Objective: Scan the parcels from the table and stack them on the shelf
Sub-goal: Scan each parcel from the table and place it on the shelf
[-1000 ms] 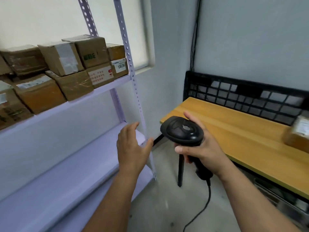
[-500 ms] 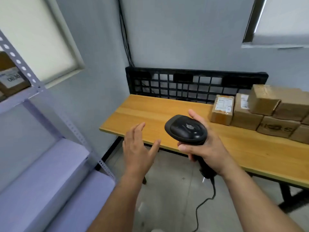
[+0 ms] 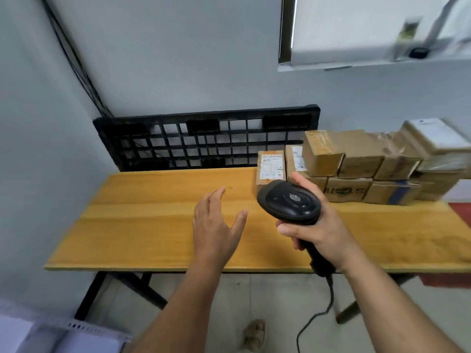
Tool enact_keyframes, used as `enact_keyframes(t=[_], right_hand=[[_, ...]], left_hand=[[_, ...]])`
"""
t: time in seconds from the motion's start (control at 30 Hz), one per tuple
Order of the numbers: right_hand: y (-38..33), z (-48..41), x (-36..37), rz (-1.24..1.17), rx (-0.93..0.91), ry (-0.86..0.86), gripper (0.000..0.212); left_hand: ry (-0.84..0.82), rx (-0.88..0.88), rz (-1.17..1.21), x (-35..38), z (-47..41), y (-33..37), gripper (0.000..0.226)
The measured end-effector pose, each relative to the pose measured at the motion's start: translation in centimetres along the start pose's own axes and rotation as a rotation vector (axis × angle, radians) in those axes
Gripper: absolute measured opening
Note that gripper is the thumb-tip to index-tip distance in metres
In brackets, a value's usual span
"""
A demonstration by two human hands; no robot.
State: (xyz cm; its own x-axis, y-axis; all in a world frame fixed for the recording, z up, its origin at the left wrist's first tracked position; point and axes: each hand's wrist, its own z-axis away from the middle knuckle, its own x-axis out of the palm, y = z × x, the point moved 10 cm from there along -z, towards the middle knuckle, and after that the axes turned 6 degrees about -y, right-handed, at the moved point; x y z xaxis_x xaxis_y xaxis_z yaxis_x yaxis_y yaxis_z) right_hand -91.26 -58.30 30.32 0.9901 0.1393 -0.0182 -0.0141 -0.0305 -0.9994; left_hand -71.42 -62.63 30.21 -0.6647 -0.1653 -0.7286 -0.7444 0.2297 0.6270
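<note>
My right hand (image 3: 316,228) grips the handle of a black barcode scanner (image 3: 289,202), its head pointing toward the parcels. My left hand (image 3: 216,228) hovers over the wooden table (image 3: 153,220) with fingers spread and holds nothing. Several brown cardboard parcels (image 3: 356,171) are stacked along the table's far right. The nearest is a small box with a white label (image 3: 270,165), just beyond the scanner head. Only a corner of the shelf (image 3: 58,335) shows at the bottom left.
A black plastic grid pallet (image 3: 204,138) leans against the wall behind the table. The scanner's cable (image 3: 316,317) hangs down to the floor. A foot in a sandal (image 3: 254,335) stands below the table edge. A window (image 3: 369,29) sits up right.
My view has swung right, from the shelf with stacked parcels to the table. Both hands now hover over the tabletop, the scanner nearer the labelled box. The grip is unchanged.
</note>
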Motion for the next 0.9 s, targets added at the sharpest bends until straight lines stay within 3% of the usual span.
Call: enact_keyframes(t=[0.53,0.9], right_hand=[[5.4,-10.1,-6.7,0.046,0.163,0.178,0.103],[10.8,-14.2,-9.1,0.038,0.311,0.233,0.105]], left_hand=[[-0.31,-0.019,0.054,11.1,-12.7,-3.0,0.068],[-0.601,-0.337,0.336,20.9,-17.4,-7.0,0.055]])
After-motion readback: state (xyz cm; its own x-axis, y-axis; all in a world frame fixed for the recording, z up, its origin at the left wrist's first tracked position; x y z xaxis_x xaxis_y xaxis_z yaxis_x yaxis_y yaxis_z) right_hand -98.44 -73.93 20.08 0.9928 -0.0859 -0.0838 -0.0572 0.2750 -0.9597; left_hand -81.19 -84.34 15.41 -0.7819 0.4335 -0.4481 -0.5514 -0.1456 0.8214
